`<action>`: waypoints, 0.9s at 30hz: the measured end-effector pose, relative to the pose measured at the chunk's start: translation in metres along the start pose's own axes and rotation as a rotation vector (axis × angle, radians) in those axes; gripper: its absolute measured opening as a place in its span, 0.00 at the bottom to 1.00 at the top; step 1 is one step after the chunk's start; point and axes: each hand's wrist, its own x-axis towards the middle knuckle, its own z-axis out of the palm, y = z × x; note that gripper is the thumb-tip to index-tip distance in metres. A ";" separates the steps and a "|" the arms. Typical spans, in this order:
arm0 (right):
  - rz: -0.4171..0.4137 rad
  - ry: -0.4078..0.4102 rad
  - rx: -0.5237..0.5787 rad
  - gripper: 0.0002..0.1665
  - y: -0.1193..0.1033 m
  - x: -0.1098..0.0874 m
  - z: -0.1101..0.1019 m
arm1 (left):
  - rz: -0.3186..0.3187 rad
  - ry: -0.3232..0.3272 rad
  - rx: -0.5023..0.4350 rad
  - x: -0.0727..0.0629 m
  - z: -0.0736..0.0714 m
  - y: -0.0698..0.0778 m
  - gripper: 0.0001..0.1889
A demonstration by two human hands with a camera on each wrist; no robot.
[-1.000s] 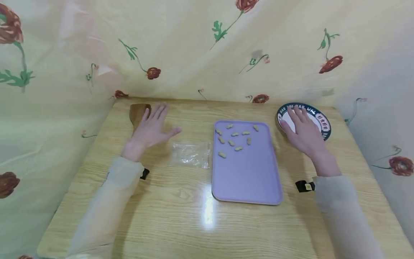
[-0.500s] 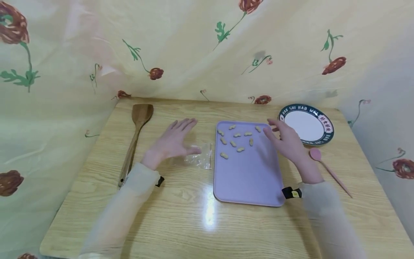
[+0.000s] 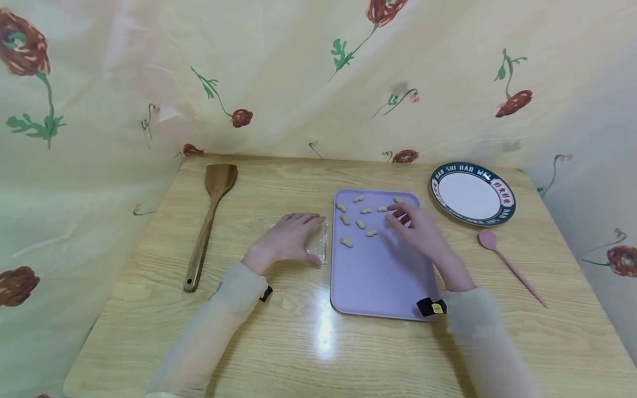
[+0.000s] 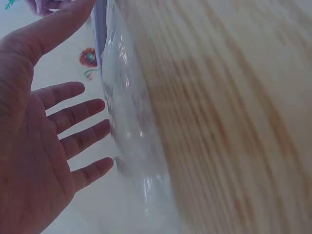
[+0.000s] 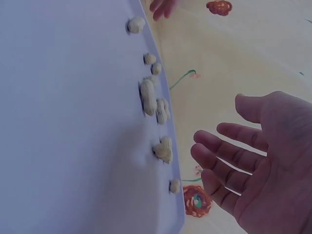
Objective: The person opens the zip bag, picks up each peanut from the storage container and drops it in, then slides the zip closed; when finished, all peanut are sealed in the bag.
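Note:
My left hand [image 3: 288,237] is over a clear plastic bag [image 3: 320,243], thumb and fingers spread apart. In the left wrist view the bag [image 4: 131,117] lies flat on the wood, with the fingertips near its edge. My right hand [image 3: 420,232] hovers above a lavender tray [image 3: 378,282], fingers bent loosely with nothing between them. Several peanuts in the shell [image 3: 360,224] are scattered over the tray's far half. The right wrist view shows peanuts [image 5: 147,97] on the tray beyond the relaxed right hand [image 5: 248,161]. That hand hides part of the peanut group in the head view.
A wooden spatula [image 3: 211,221] lies on the table's left side. At the back right sits a round plate [image 3: 470,193] with a dark patterned rim, and a pink spoon [image 3: 512,268] lies in front of it. A flowered cloth [image 3: 288,72] hangs behind the table [image 3: 278,354].
Both hands have come inward: the left from beside the spatula to over the bag, the right from above the plate to over the tray. The spatula, plate and spoon are now uncovered.

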 end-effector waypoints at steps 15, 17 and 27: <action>-0.018 -0.059 0.066 0.21 -0.019 0.005 0.032 | -0.035 -0.057 0.070 0.007 0.009 0.011 0.56; -0.016 -0.071 0.078 0.21 -0.021 0.006 0.035 | -0.035 -0.055 0.072 0.007 0.009 0.011 0.56; -0.053 -0.092 0.095 0.19 -0.028 0.009 0.049 | -0.018 -0.044 0.068 0.005 0.012 0.011 0.51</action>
